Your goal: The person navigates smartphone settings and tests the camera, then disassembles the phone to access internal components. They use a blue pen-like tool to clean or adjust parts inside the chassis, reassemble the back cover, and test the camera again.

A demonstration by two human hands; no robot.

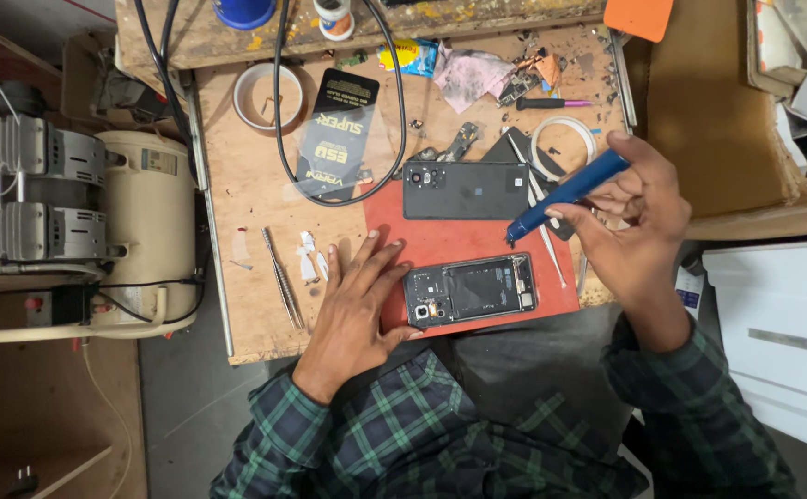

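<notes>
Blue screwdriver [570, 191], red mat [440, 242], black back cover [465, 191], green-plaid sleeves [699, 388].

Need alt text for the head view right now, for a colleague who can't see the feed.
Seen from above, a person's right hand holds a blue electric screwdriver tip-down over an opened phone on a red mat, while the left hand rests flat beside the phone. The phone's dark back cover lies just above it; tweezers and a tape roll sit on the wooden bench.

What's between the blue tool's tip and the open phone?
In the head view, only bare red mat lies between the blue tool tip and the open phone. The right hand holds the tool above it, not touching the phone.
</notes>
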